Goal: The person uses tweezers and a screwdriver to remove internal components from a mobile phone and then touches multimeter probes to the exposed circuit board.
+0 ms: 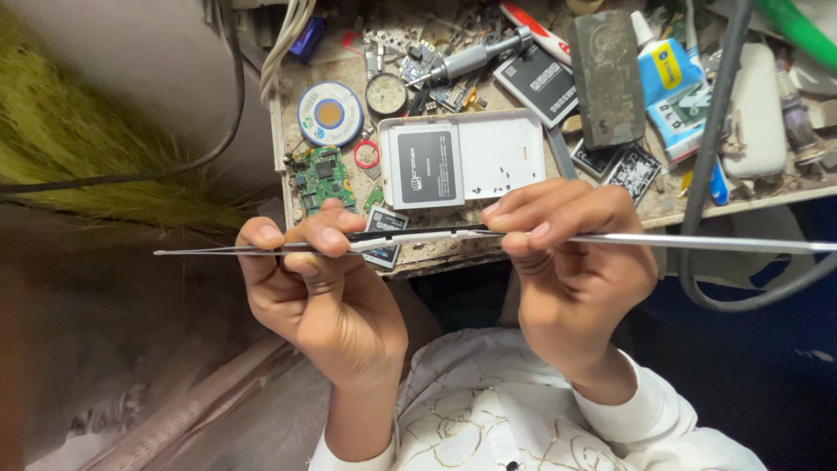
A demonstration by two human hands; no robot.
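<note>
White phone shell (501, 161) with black battery (427, 166) noted. Green circuit board (321, 177); red ring (367, 154); blue-and-white solder spool (330, 113) with tan centre. Silver tweezers (697, 243). Blue-and-yellow tube (664, 74). Dark grey block (608, 78). White sleeve (645, 410), gold scrollwork pattern. Green hose (802, 30); black cable (706, 157).

A single camera sits on the person's head and looks steeply down, close over the left hand (318, 283) and right hand (571, 262), which fill the middle of the view. Beyond them, toward the top edge, lies the near edge of the cluttered desk (453, 257). The white sleeves (523, 419) lie along the bottom.
</note>
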